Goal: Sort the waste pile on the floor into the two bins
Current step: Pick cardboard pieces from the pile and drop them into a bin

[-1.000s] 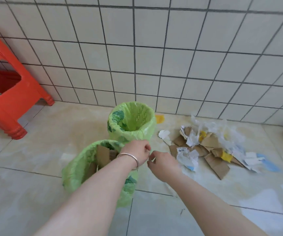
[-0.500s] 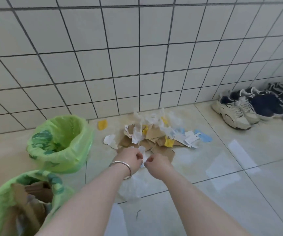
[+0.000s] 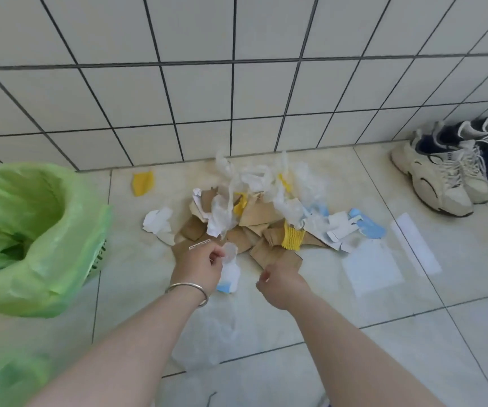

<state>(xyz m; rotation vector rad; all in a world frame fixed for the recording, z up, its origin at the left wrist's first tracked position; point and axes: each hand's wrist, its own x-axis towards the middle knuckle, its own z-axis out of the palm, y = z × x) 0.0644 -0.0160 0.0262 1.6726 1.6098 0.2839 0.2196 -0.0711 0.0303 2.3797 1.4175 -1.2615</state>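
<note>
A: Hands? Pile?
B: Left hand (image 3: 198,267) pinches a crumpled white-and-blue plastic wrapper (image 3: 228,274); right hand (image 3: 280,282), fingers curled, holds nothing visible. Mixed cardboard-and-plastic waste pile (image 3: 263,218) at twelve o'clock.
A: Technique?
B: Lift only the wrapper; carry to the green-lined bin (image 3: 31,230), nine o'clock.

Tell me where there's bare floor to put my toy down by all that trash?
Bare floor lies between the green bin and the waste pile, and between the pile and the sneakers. It's crowded in the pile itself, where the left hand and right hand reach. A clear plastic sheet lies just below the hands.
</note>
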